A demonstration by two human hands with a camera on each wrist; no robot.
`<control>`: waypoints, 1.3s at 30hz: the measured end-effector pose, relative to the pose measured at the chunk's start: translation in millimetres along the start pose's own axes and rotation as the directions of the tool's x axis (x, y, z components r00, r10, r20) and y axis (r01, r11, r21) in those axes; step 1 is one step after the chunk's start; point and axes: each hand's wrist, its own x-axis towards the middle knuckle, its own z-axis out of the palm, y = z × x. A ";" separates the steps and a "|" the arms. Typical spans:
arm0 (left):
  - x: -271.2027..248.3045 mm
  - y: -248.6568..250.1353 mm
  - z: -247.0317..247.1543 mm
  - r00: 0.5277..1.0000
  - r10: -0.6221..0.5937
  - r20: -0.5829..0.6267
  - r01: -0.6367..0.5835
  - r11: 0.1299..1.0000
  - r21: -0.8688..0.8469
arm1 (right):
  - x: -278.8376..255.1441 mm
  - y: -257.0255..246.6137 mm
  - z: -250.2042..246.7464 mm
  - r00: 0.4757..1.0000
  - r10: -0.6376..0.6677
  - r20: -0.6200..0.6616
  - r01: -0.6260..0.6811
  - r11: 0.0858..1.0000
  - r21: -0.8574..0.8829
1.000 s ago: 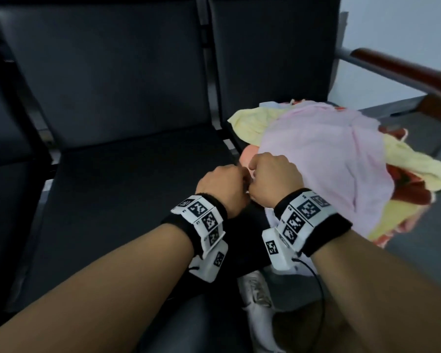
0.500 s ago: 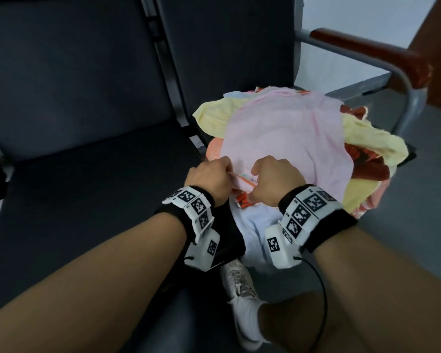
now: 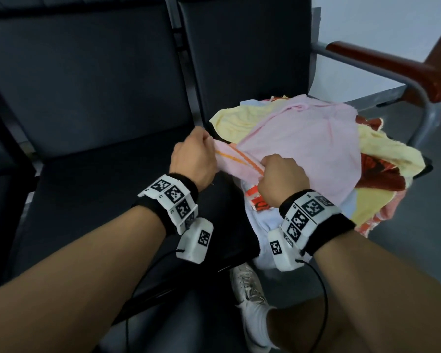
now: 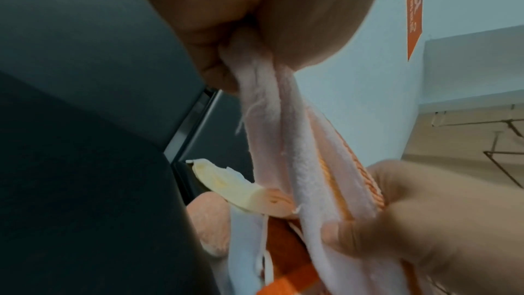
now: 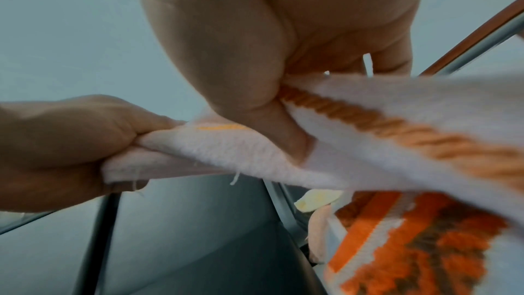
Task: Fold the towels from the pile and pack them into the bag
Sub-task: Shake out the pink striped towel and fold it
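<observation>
Hands at centre of the head view: we have our left hand (image 3: 192, 159) fisted on the corner of the pink towel (image 3: 313, 146), and our right hand (image 3: 281, 178) pinches the same hem a little further along, beside its orange stripe (image 3: 242, 161), so the edge runs taut between our two fists. In the left wrist view the bunched pink hem (image 4: 263, 98) disappears into our curled fingers (image 4: 215, 62); in the right wrist view our thumb (image 5: 283, 134) presses the cloth against the stripe. The rest of the pink towel drapes over the pile of towels (image 3: 382, 154), yellow, orange-red and white, heaped on the right-hand black seat (image 3: 239, 59) in the frame's upper right, near the red-topped armrest (image 3: 382, 62). A white shoe (image 3: 252, 301) shows at lower centre.
</observation>
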 end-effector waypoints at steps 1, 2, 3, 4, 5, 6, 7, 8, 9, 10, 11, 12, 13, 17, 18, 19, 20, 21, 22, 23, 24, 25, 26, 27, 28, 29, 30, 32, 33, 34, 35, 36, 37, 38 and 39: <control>0.8 -2.5 -9.1 1.000 -0.004 -0.026 0.003 1.000 -0.014 | 0.1 -3.7 0.2 1.000 -0.005 -0.004 0.005 1.000 0.006; 1.0 -5.7 -18.2 0.999 -0.002 -0.044 0.001 1.000 -0.029 | 0.5 -8.3 0.4 1.000 -0.008 -0.005 0.008 1.000 0.017; -0.4 -8.2 -27.6 0.999 0.005 -0.053 -0.007 0.999 -0.038 | 0.3 -14.1 0.1 1.000 -0.010 -0.006 0.010 1.000 0.028; -2.5 -10.8 -36.3 0.999 0.014 -0.050 -0.015 0.999 -0.036 | 0.5 -20.8 0.0 1.000 -0.017 -0.007 0.017 0.999 0.037; -5.1 -14.0 -44.7 0.999 0.023 -0.035 -0.023 0.999 -0.027 | 0.0 -28.4 -0.5 1.000 -0.029 -0.010 0.029 0.999 0.045; -8.0 -16.9 -53.2 0.999 0.030 -0.012 -0.030 0.999 -0.012 | -0.4 -36.8 -0.7 0.999 -0.044 -0.015 0.045 0.998 0.052; -10.9 -19.8 -61.3 0.999 0.033 0.015 -0.033 0.999 0.008 | -1.3 -45.8 -1.4 0.998 -0.063 -0.026 0.065 0.996 0.061; -14.1 -22.7 -69.4 0.999 0.031 0.040 -0.033 0.999 0.030 | -2.2 -55.2 -1.8 0.996 -0.083 -0.041 0.086 0.994 0.071; -16.7 -26.4 -77.2 0.998 0.026 0.057 -0.029 0.998 0.051 | -2.8 -65.1 -1.8 0.993 -0.105 -0.057 0.109 0.991 0.082; -18.5 -31.6 -84.8 0.998 0.018 0.067 -0.023 0.997 0.070 | -2.9 -75.3 -0.6 0.989 -0.128 -0.075 0.135 0.986 0.093; -20.5 -37.6 -92.0 0.997 0.011 0.070 -0.017 0.996 0.090 | -3.0 -85.8 1.1 0.984 -0.152 -0.089 0.162 0.981 0.106; -22.8 -44.5 -99.2 0.998 0.000 0.065 -0.007 0.994 0.106 | -3.4 -97.0 3.6 0.979 -0.177 -0.100 0.189 0.975 0.120; -25.5 -51.8 -106.7 0.999 -0.007 0.047 0.002 0.994 0.108 | -4.6 -108.9 6.3 0.973 -0.202 -0.112 0.217 0.967 0.137; -35.0 -86.1 -139.7 0.992 -0.057 -0.113 0.066 0.994 0.082 | -9.9 -156.4 22.4 0.937 -0.318 -0.142 0.342 0.917 0.205; -37.6 -94.5 -148.5 0.982 -0.082 -0.169 0.096 0.992 0.077 | -12.0 -168.2 26.6 0.929 -0.345 -0.133 0.367 0.903 0.222; -39.6 -104.4 -156.9 0.966 -0.120 -0.229 0.136 0.989 0.055 | -14.4 -180.1 30.8 0.919 -0.376 -0.119 0.393 0.888 0.237; -41.6 -114.6 -165.6 0.942 -0.169 -0.289 0.179 0.984 0.010 | -16.5 -191.7 35.9 0.906 -0.408 -0.108 0.422 0.872 0.248; -43.5 -124.8 -173.6 0.912 -0.223 -0.345 0.220 0.974 -0.048 | -18.7 -202.9 41.1 0.892 -0.441 -0.099 0.451 0.856 0.254; -45.6 -134.2 -181.9 0.876 -0.275 -0.397 0.252 0.961 -0.110 | -20.4 -213.3 47.1 0.877 -0.473 -0.090 0.479 0.841 0.251; -47.0 -143.9 -190.0 0.837 -0.316 -0.448 0.271 0.949 -0.162 | -22.1 -223.1 53.0 0.860 -0.503 -0.084 0.507 0.828 0.238; -48.4 -152.6 -198.5 0.797 -0.343 -0.498 0.279 0.939 -0.201 | -22.9 -232.1 59.6 0.846 -0.527 -0.081 0.531 0.819 0.217; -49.5 -161.1 -207.5 0.756 -0.361 -0.546 0.278 0.932 -0.231 | -23.6 -240.2 65.6 0.834 -0.546 -0.079 0.550 0.812 0.195; -50.9 -168.1 -216.5 0.715 -0.371 -0.592 0.268 0.928 -0.258 | -23.7 -247.6 71.3 0.828 -0.556 -0.075 0.560 0.810 0.175; -52.3 -175.1 -224.7 0.680 -0.376 -0.630 0.248 0.926 -0.285 | -23.2 -253.7 75.8 0.828 -0.556 -0.073 0.560 0.813 0.160; -54.3 -181.8 -232.7 0.657 -0.373 -0.656 0.226 0.927 -0.300 | -22.0 -259.3 79.7 0.833 -0.549 -0.071 0.553 0.818 0.156; -56.5 -188.8 -238.8 0.647 -0.366 -0.669 0.219 0.930 -0.297 | -20.4 -263.7 82.5 0.840 -0.538 -0.067 0.541 0.825 0.165; -59.7 -195.2 -244.1 0.646 -0.356 -0.675 0.232 0.934 -0.271 | -18.0 -267.7 85.1 0.850 -0.524 -0.064 0.526 0.831 0.182; -65.9 -204.8 -251.3 0.663 -0.339 -0.667 0.268 0.940 -0.211 | -12.5 -273.8 88.0 0.872 -0.487 -0.056 0.487 0.847 0.213; -67.6 -209.1 -253.5 0.675 -0.326 -0.663 0.274 0.944 -0.185 | -9.1 -275.9 88.7 0.882 -0.468 -0.050 0.466 0.855 0.229; -68.3 -212.6 -254.9 0.685 -0.315 -0.657 0.274 0.947 -0.169 | -5.4 -277.5 89.4 0.893 -0.448 -0.044 0.444 0.861 0.249; -67.9 -216.3 -256.1 0.694 -0.314 -0.648 0.272 0.947 -0.168 | -1.9 -278.7 89.8 0.904 -0.427 -0.036 0.420 0.867 0.269; -66.7 -220.0 -256.2 0.702 -0.321 -0.636 0.273 0.946 -0.177 | 1.5 -279.3 89.7 0.912 -0.408 -0.029 0.400 0.872 0.283; -64.7 -224.2 -255.3 0.713 -0.335 -0.616 0.282 0.941 -0.186 | 5.1 -278.9 89.3 0.919 -0.392 -0.027 0.382 0.876 0.293; -62.6 -226.9 -253.9 0.728 -0.348 -0.590 0.291 0.937 -0.193 | 8.9 -277.7 89.0 0.926 -0.375 -0.029 0.366 0.880 0.301; -60.9 -228.5 -252.3 0.746 -0.357 -0.562 0.296 0.934 -0.200 | 12.6 -275.9 87.8 0.933 -0.357 -0.035 0.350 0.884 0.310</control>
